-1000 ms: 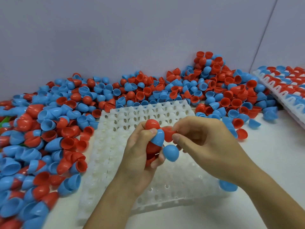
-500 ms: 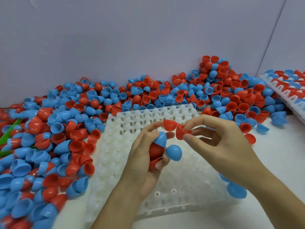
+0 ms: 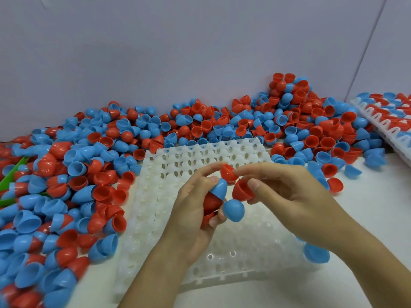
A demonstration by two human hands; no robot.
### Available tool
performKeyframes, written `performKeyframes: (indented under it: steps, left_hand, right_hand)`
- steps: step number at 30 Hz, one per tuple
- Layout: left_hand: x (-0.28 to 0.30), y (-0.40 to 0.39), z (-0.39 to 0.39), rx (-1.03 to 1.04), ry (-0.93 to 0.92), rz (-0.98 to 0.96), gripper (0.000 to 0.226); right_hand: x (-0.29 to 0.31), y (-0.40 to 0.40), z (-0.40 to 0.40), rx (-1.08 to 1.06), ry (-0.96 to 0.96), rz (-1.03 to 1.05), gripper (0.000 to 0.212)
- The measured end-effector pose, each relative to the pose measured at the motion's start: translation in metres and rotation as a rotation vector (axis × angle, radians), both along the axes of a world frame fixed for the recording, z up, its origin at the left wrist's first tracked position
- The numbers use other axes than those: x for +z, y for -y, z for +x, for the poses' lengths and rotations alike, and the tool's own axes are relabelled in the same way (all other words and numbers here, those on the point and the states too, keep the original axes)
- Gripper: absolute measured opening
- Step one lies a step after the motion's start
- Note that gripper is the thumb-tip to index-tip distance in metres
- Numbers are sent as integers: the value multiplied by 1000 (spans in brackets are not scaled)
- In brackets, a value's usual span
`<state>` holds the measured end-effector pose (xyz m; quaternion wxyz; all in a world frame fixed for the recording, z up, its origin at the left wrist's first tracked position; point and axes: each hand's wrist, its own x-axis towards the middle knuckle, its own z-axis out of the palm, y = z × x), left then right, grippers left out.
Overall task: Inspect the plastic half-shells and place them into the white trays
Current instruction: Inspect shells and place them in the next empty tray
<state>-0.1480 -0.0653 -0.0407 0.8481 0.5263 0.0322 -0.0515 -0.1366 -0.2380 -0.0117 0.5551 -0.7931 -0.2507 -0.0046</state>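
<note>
A white table (image 3: pixel 367 218) meets a pale wall (image 3: pixel 178 52). The landmark is the white tray (image 3: pixel 244 252) lying flat in the middle of the table, its cups bare where they show. A deep heap (image 3: pixel 66 185) of red and blue half-shells fills the table left of the tray and runs on behind it along the wall, rising to a mound at the tray's far right. A second tray (image 3: pixel 387 121), packed with red and blue shells, sits tilted well right of the first, at the frame edge. A green strip (image 3: pixel 13 172) pokes from the heap far left of the tray.

Both hands hover over the tray's middle. The left hand (image 3: pixel 195 210) has its fingers curled round a bunch of shells: a blue shell (image 3: pixel 219 187) under the thumb, red ones (image 3: pixel 211 203) in the palm, and a blue ball-like shell (image 3: pixel 233 210) at the lower fingertips. Its forefinger reaches up to a red shell (image 3: pixel 227 173) that the right forefinger also touches. The right hand (image 3: pixel 289 196) pinches another red shell (image 3: pixel 242 190), the thumb on its near side, just beside the left hand's blue one.

A loose blue shell (image 3: pixel 315 253) lies at the tray's right edge, partly hidden by the right wrist. A red shell (image 3: pixel 334 185) lies alone right of the tray.
</note>
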Motion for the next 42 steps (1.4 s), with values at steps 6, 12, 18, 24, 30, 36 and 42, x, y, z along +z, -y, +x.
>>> performKeyframes:
  steps: [6,12,18,24,30,36,42]
  left_hand:
    - [-2,1,0,-115,63,117,32]
    - [2,-6,2,26,-26,-51,27]
    - [4,-5,0,42,-33,-38,27]
    - [6,-6,-1,58,-34,-83,32]
    - [7,-9,0,71,-38,-117,29]
    - [5,-10,-1,88,-78,-167,28]
    - [6,-7,0,136,-88,-186,19]
  right_hand:
    - [0,9,6,16,-82,-101,25]
    - [30,43,5,-108,34,-481,20]
    - [27,36,-27,-80,-6,-1044,18]
    - [15,10,-33,-88,44,-1241,19]
    - [20,12,-32,-71,-35,-1252,22]
    - [35,16,-26,-37,-70,-1167,33]
    - [48,-6,-1,59,-1,-621,42]
